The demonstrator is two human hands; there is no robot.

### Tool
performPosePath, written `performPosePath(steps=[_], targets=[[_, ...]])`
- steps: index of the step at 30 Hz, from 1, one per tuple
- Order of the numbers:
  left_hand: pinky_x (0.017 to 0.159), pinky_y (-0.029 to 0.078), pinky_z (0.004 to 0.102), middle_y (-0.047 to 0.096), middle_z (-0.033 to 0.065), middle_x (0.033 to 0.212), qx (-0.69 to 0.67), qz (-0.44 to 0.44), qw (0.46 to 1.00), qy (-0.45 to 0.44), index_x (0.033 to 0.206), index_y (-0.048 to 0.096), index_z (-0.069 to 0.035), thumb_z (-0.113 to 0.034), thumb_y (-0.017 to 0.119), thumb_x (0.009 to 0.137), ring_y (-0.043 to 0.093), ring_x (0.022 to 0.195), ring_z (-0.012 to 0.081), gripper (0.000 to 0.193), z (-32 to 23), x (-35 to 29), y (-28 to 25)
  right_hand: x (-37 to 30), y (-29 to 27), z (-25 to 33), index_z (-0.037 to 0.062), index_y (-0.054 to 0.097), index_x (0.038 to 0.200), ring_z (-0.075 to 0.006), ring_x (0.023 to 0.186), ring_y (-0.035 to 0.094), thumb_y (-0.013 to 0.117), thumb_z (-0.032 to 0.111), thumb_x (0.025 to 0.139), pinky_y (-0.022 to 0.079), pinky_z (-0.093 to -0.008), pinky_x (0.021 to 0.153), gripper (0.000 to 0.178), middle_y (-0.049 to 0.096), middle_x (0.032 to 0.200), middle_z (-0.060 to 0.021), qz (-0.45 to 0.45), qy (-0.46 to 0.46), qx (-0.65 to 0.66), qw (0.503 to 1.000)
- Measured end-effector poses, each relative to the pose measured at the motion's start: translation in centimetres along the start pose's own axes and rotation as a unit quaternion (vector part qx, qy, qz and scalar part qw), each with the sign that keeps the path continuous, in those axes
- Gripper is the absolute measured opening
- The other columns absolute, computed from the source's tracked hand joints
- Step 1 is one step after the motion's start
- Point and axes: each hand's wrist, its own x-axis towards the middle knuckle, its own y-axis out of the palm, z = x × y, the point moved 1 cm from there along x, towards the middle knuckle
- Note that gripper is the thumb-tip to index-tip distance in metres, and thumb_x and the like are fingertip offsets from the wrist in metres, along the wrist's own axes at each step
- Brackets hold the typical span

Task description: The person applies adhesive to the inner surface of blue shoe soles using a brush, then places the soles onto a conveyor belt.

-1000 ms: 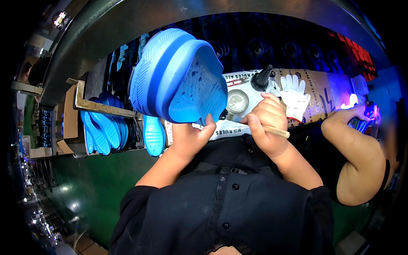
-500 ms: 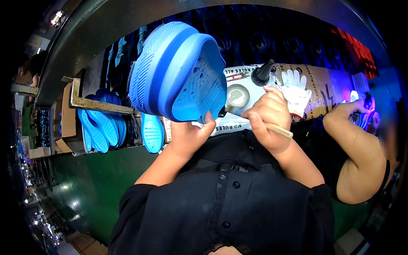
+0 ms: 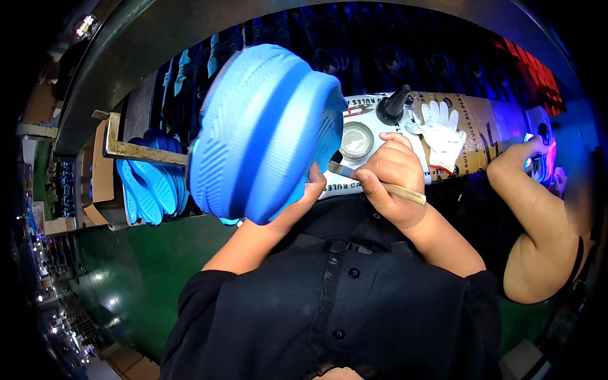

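A blue foam clog [image 3: 263, 136] with lighter and darker bands is raised in my left hand [image 3: 304, 197]. The thumb lies along its near right edge, and the other fingers are hidden behind the shoe. Its ridged outer side faces me, and only a strip of the perforated inside shows. My right hand [image 3: 398, 172] is closed around a flat brush [image 3: 405, 194] with a wooden handle. The bristle end points left, close to the clog's opening; I cannot tell whether it touches. Just beyond the brush stands a round tin [image 3: 356, 140] with pale contents.
A black cone-shaped bottle [image 3: 394, 106] and white gloves [image 3: 442, 131] lie on the covered bench. Several blue shoe soles [image 3: 152, 187] stack at the left, beside a metal bracket [image 3: 149, 152] and a cardboard box [image 3: 101, 171]. A co-worker's arm [image 3: 532, 190] is at the right.
The clog has turned and come slightly lower and nearer, showing more outer side and less inside, and covering the single sole behind it. My right hand has shifted slightly left with the brush.
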Motion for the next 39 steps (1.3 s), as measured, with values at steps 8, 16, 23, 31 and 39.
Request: performPosePath(steps=[8, 16, 23, 31, 39], targets=[[0.064, 0.049, 0.0338, 0.064, 0.0131, 0.079, -0.013, 0.026, 0.999, 0.035, 0.084, 0.066, 0.000, 0.001, 0.066, 0.067, 0.063, 0.070, 0.0265, 0.018, -0.6, 0.5, -0.1, 0.2, -0.7, -0.7, 0.0061, 0.063, 0.062, -0.0243, 0.059, 0.052, 0.062, 0.018, 0.081, 0.042, -0.0371, 0.079, 0.023, 0.054, 0.057, -0.0047, -0.025, 0.017, 0.021, 0.999], [0.055, 0.048, 0.0379, 0.060, 0.0157, 0.072, 0.029, 0.050, 0.998, 0.021, 0.109, 0.050, 0.002, -0.004, 0.069, 0.065, 0.060, 0.059, 0.0333, 0.048, 1.1, 0.0, 0.1, -0.2, -1.4, -0.6, 0.0067, 0.062, 0.060, -0.0249, 0.055, 0.049, 0.061, 0.013, 0.081, 0.041, -0.0360, 0.071, 0.022, 0.052, 0.055, -0.0063, -0.037, 0.049, 0.009, 0.998], [0.053, 0.049, 0.0377, 0.061, 0.0169, 0.072, 0.053, 0.051, 0.997, 0.018, 0.114, 0.048, 0.004, -0.006, 0.069, 0.065, 0.062, 0.059, 0.0327, 0.054, 1.1, -0.4, 0.6, -0.3, -1.0, -0.6, 0.0057, 0.060, 0.061, -0.0255, 0.059, 0.051, 0.062, 0.016, 0.081, 0.041, -0.0372, 0.078, 0.023, 0.052, 0.057, -0.0064, -0.028, 0.025, 0.011, 0.999], [0.057, 0.050, 0.0344, 0.062, 0.0149, 0.074, 0.015, 0.062, 0.997, -0.051, 0.113, 0.050, 0.003, -0.007, 0.067, 0.067, 0.064, 0.061, 0.0268, 0.050, 0.0, 0.1, 0.0, -1.0, -2.4, -0.6, 0.0062, 0.061, 0.062, -0.0214, 0.061, 0.053, 0.054, 0.011, 0.084, 0.041, -0.0412, 0.088, 0.023, 0.056, 0.060, -0.0044, 0.021, 0.037, -0.052, 0.998], [0.055, 0.051, 0.0286, 0.060, 0.0149, 0.102, -0.207, 0.126, 0.958, -0.151, 0.120, 0.044, 0.003, -0.008, 0.064, 0.075, 0.063, 0.060, 0.0201, 0.050, -1.7, 3.1, -2.4, -3.7, -5.3, -2.3, 0.0090, 0.062, 0.060, -0.0254, 0.065, 0.053, 0.059, 0.008, 0.080, 0.041, -0.0392, 0.083, 0.020, 0.057, 0.060, -0.0045, -0.104, 0.085, -0.030, 0.990]])
